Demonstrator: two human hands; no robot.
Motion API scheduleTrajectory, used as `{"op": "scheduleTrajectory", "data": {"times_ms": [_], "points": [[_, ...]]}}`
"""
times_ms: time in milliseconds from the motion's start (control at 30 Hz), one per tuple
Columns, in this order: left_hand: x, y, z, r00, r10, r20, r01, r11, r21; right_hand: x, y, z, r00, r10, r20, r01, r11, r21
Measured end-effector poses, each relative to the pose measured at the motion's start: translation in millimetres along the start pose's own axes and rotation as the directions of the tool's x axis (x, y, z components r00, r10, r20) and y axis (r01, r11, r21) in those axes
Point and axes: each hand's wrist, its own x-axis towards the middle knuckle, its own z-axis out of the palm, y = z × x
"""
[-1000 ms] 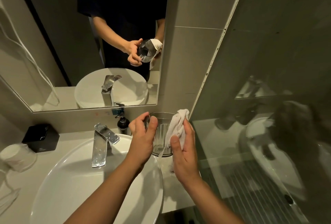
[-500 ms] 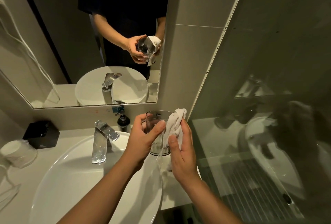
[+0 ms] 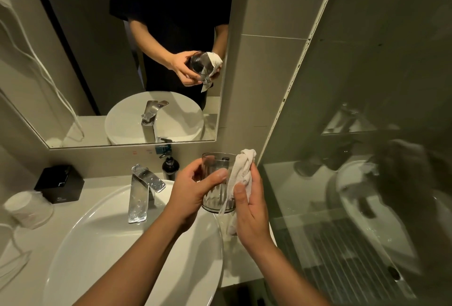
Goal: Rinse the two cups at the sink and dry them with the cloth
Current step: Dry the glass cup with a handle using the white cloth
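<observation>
I judge I'm at the drying step on the clear ribbed glass cup (image 3: 218,183), held upright over the right rim of the white oval sink (image 3: 102,244), while a second clear cup (image 3: 28,209) lies at the bench's far left, its state unclear. My left hand (image 3: 193,195) has its fingers (image 3: 217,174) curled round the cup. My right hand (image 3: 252,215) presses the crumpled white cloth (image 3: 241,174) against the cup's side, fingers closed on it.

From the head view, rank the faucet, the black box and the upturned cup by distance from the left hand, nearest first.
1. Faucet, just left of the left hand, at the basin's back.
2. Black box, farther left on the counter.
3. Upturned cup, at the far left edge.
</observation>
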Motion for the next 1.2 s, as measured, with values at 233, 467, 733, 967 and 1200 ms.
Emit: {"op": "scheduleTrajectory", "data": {"times_ms": [233,467,733,967,1200], "points": [[-0.8,-6.4,-0.3,1.000,-0.019,-0.003,0.018,0.995,-0.095,3.1,0.8,-2.5,0.999,0.013,-0.033,-0.015,0.997,-0.069],[1.4,-12.6,3.7,1.000,-0.004,-0.022,0.006,0.997,0.080,4.7,-2.5,-0.4,0.998,-0.043,-0.041,0.034,0.979,-0.202],[-2.0,-14.5,15.6,0.998,-0.023,-0.057,0.023,1.000,-0.001,6.2,-6.2,9.0,0.943,0.026,-0.331,-0.038,0.999,-0.032],[-8.4,-9.4,16.6,0.998,-0.052,0.029,0.053,0.998,-0.023,28.3,-10.7,-10.0,0.903,0.218,-0.370,-0.163,0.971,0.173],[-10.2,-0.8,13.8,0.986,-0.083,0.146,0.080,0.997,0.021,30.8,-18.3,-33.9,0.965,0.201,-0.171,-0.157,0.958,0.240]]}}
